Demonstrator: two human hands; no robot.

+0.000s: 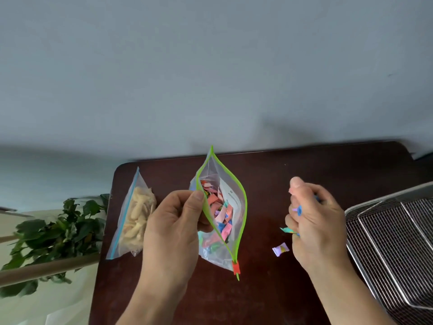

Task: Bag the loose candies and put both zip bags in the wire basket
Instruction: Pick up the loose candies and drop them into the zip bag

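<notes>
Candies in blue and teal wrappers sit bunched inside the right hand, whose fingers are curled closed around them, thumb up, just right of the open bag. The left hand pinches the near lip of the green-rimmed zip bag between thumb and fingers, holding its mouth spread wide; the bag stands on the dark tabletop and is already well filled with mixed wrapped sweets, its red slider at the near end of the track. One purple candy lies loose on the tabletop between the bag and the right hand. Left of the left hand, a blue-edged zip bag of pale snacks leans on the tabletop. The wire basket rests at the right edge, and a leafy plant shows beyond the left edge.
</notes>
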